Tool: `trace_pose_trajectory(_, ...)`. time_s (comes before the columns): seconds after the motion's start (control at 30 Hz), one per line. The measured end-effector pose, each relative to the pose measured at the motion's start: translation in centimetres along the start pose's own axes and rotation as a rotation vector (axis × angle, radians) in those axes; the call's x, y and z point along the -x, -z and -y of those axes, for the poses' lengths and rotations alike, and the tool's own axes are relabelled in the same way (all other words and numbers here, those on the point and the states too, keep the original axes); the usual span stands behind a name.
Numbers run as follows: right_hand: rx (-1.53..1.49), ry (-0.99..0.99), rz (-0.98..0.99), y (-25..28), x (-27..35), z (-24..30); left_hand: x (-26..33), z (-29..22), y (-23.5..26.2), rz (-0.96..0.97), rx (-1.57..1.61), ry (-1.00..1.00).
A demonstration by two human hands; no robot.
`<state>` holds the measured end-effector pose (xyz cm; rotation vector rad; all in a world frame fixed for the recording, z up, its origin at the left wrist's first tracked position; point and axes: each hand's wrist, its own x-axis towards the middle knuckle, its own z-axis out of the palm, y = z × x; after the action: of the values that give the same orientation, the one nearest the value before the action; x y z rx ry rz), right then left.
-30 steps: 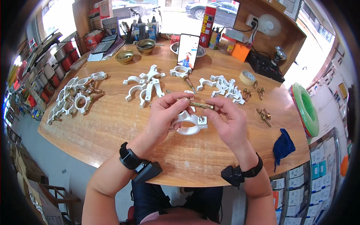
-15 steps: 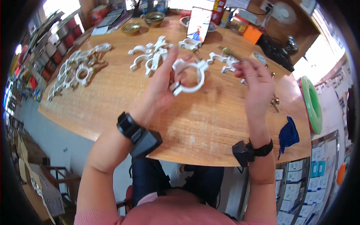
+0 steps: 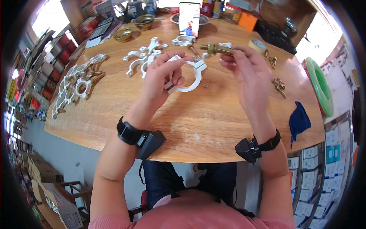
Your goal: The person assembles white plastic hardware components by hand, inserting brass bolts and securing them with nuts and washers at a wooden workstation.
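Above the middle of the table, my left hand (image 3: pixel 162 74) is closed around one side of a white pipe clamp (image 3: pixel 196 78), a ring with flanged ends. A small screw stands up at the clamp's far right flange. To the right, my right hand (image 3: pixel 249 70) pinches a brass-coloured expansion bolt (image 3: pixel 216 49) with a nut on it. The bolt lies level, its threaded end pointing left toward the clamp but apart from it. Behind my hands lie loose white clamp halves (image 3: pixel 153 45) and another white ring clamp (image 3: pixel 184 40) with a bolt beside it.
Several white clamps with bolts (image 3: pixel 81 87) lie at the left. Brass bolts (image 3: pixel 279 87), a tape roll (image 3: pixel 257 45) and a dark blue cloth (image 3: pixel 299 121) are at the right. A propped phone (image 3: pixel 189 19) and metal bowls (image 3: pixel 145 22) stand at the back. A small nut (image 3: pixel 206 86) lies mid-table.
My right hand has brought the bolt left, closer to the clamp, and levelled it. My left hand still holds the clamp, now slightly turned. The whole view has shifted a little.
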<state>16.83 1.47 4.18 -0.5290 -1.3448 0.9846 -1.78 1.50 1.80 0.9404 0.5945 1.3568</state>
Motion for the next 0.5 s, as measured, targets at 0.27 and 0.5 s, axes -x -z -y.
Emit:
trace_pose_trajectory(0.27,-0.203,-0.287,-0.062,-0.9,0.5,-1.0,0.3,0.9,-0.9,0.050,-0.174,-0.119)
trace_pose_trajectory(0.5,-0.668,-0.440,0.024,-1.3,1.7,-1.6,0.8,1.4,-0.3,0.211,-0.439,-0.304)
